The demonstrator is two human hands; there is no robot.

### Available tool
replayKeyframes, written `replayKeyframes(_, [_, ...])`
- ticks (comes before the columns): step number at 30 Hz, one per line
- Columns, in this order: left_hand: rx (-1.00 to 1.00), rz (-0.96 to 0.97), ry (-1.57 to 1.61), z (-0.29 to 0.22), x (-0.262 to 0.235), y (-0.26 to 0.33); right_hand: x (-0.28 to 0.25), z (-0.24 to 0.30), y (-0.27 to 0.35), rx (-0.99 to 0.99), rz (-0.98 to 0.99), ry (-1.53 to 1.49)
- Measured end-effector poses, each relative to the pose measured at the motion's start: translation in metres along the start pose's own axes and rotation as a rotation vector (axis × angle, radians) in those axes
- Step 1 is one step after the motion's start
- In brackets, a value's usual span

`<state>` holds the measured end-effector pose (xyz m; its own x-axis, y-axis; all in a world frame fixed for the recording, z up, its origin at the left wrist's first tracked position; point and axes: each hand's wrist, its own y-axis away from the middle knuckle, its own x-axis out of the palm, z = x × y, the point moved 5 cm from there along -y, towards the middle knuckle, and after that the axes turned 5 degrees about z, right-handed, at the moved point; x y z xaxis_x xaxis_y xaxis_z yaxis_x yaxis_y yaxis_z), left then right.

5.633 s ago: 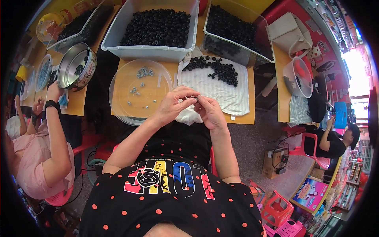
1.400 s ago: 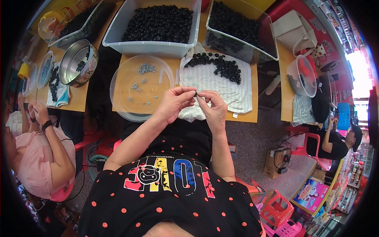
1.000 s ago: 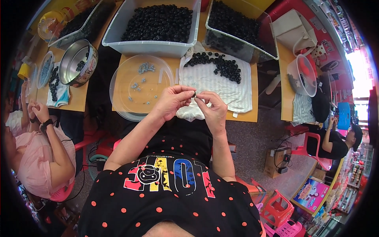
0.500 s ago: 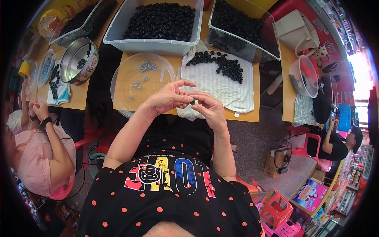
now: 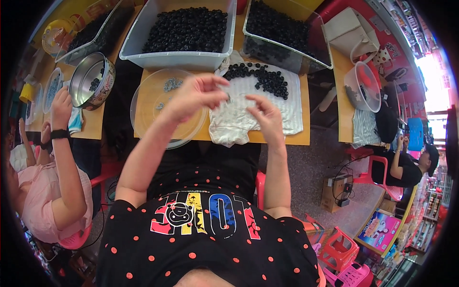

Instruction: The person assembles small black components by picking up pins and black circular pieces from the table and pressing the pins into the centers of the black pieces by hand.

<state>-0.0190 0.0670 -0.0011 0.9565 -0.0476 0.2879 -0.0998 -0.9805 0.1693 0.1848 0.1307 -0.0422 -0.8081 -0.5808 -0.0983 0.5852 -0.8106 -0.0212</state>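
My left hand (image 5: 196,97), smeared by motion, hovers over the right part of a clear round tray (image 5: 138,119). Its thumb and fingers are apart, with nothing visible between them. My right hand (image 5: 267,119) is raised over the lower part of a white cloth (image 5: 292,117), open, thumb and forefinger separated and no piece showing. Small black ring-like pieces (image 5: 271,82) lie in a loose cluster on the cloth, beyond my hands. Small silvery-blue parts (image 5: 172,85) sit in little heaps in the tray; my left forearm hides some of the tray.
A grey bin (image 5: 179,60) and a clear bin (image 5: 287,52), both full of black pieces, stand at the table's far side. At left, a person in pink (image 5: 57,191) sits by a round tin (image 5: 88,98). Red stools (image 5: 337,248) stand on the floor at right.
My hands have moved apart, the left one going up and left and the right one to the right. The small black piece between my fingertips no longer shows. The neighbour's arm has risen.
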Motion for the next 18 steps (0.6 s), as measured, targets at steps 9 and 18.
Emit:
replayKeyframes(9, [0.614, -0.563, -1.086, -0.095, -0.048, -0.014, -0.066, -0.014, -0.053, -0.278, -0.453, 0.993])
replayKeyframes(18, [0.721, -0.526, -0.842, -0.037, 0.021, 0.028, -0.045, 0.000, -0.032, -0.252, -0.351, 0.747])
